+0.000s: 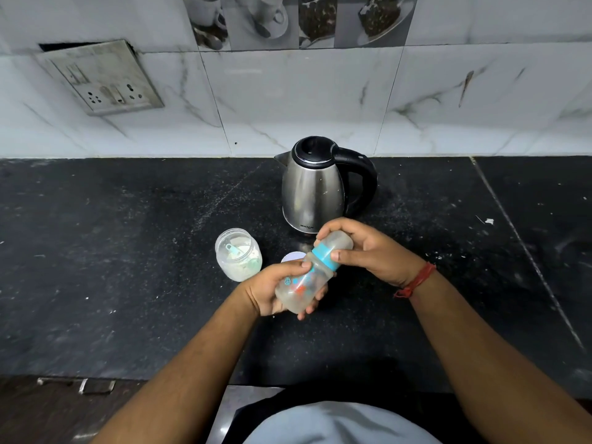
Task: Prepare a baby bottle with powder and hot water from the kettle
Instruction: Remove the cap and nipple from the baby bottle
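Bottle (307, 277) held tilted above table (128, 251), before kettle (312, 187). Left hand (272, 293) grips body; right hand (368, 251) grips cap. Advice: hold body steady, twist blue collar (325, 256) only.

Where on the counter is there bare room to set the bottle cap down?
Bare counter lies left of the powder jar, and again right of the kettle toward the seam. It is crowded between jar, kettle and both hands, where a pale lid lies beside the bottle.

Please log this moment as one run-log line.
left hand: holds bottle body | right hand: on blue collar | jar: open | kettle: untouched
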{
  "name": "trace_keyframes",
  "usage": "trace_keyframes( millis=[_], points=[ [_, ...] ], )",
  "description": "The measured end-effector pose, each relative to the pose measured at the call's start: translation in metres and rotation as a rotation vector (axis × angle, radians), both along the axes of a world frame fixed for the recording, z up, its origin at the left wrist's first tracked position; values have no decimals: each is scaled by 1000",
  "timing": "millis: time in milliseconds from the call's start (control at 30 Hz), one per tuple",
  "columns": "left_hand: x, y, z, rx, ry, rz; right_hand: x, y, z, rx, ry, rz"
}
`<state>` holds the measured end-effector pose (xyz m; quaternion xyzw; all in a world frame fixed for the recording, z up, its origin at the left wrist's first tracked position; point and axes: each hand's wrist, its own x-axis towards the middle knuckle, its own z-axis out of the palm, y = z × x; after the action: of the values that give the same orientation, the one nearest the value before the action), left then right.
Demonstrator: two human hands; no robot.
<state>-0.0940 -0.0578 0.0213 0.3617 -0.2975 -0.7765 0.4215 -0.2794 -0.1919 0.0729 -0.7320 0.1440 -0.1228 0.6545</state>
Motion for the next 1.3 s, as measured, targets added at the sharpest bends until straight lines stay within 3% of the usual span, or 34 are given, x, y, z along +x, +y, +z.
trace_keyframes(
  millis=[133, 300, 367, 667, 833, 967, 1133, 1300],
  points=[
    [-1, -2, 6, 8, -66, 44, -1, -3, 0, 10, -14, -18],
    [-11, -12, 6, -218, -746, 244, 5, -11, -1, -428, 304, -206],
    [-13, -12, 4, -308, -863, 263, 9, -9, 0, -403, 350, -235],
    [-10, -7, 12, -131, -350, 214, 3, -12, 1, -97, 76, -192],
    [-8, -4, 4, -124, -383, 362, -1, -23, 2, -65, -8, -428],
    [-7, -6, 1, -187, -569, 511, -9, -27, -17, -269, 188, -637],
    [-4, -6, -2, -233, -677, 544, -28, -25, -62, -639, 511, -600],
    [-9, -7, -10, -226, -685, 583, -46, -21, -89, -763, 670, -597]
  ],
)
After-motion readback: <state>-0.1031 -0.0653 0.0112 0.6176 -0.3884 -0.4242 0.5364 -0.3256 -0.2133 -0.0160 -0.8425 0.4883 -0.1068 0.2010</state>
